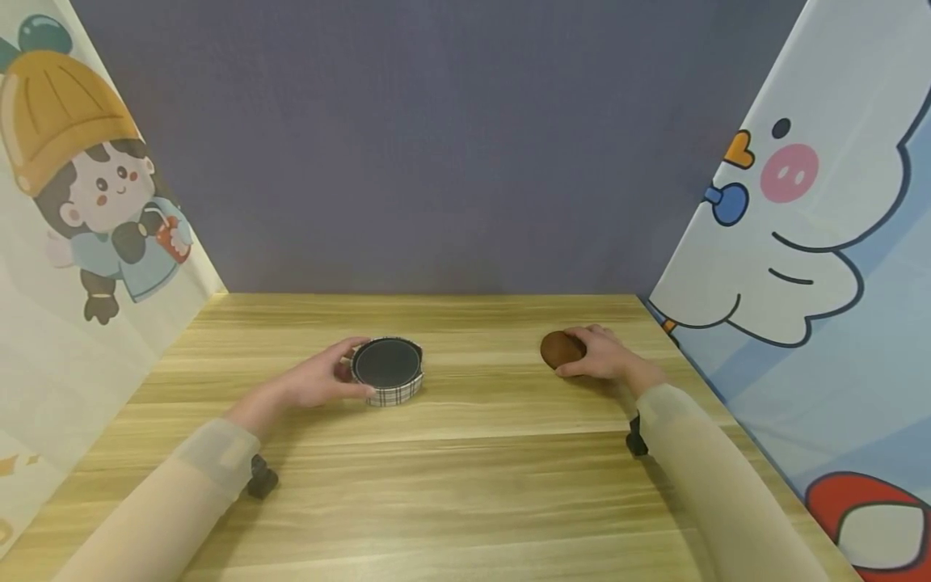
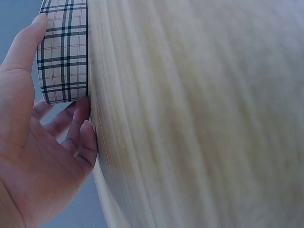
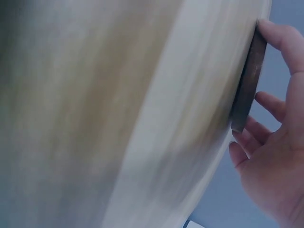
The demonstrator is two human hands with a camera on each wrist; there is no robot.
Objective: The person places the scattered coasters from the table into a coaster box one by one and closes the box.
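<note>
My left hand (image 1: pixel 320 378) holds a round, low plaid holder (image 1: pixel 395 394) by its near-left side, thumb in front and fingers behind. Its top face is dark, and a notch breaks the rim on the right. In the left wrist view the thumb lies along the plaid wall (image 2: pixel 64 52), which rests on the table. Over on the right, my right hand (image 1: pixel 600 354) grips a thin brown round coaster (image 1: pixel 560 350) by its edge. From the right wrist the coaster (image 3: pixel 249 80) appears edge-on between thumb and fingers, close to the tabletop; whether it touches is unclear.
A wood-grain table (image 1: pixel 465 501) spreads beneath both hands. Behind it rises a dark grey panel (image 1: pixel 436 145). Cartoon-printed panels stand at the left (image 1: pixel 44 364) and right (image 1: pixel 822 283) sides. A small black device (image 1: pixel 262 477) sits at the left wrist.
</note>
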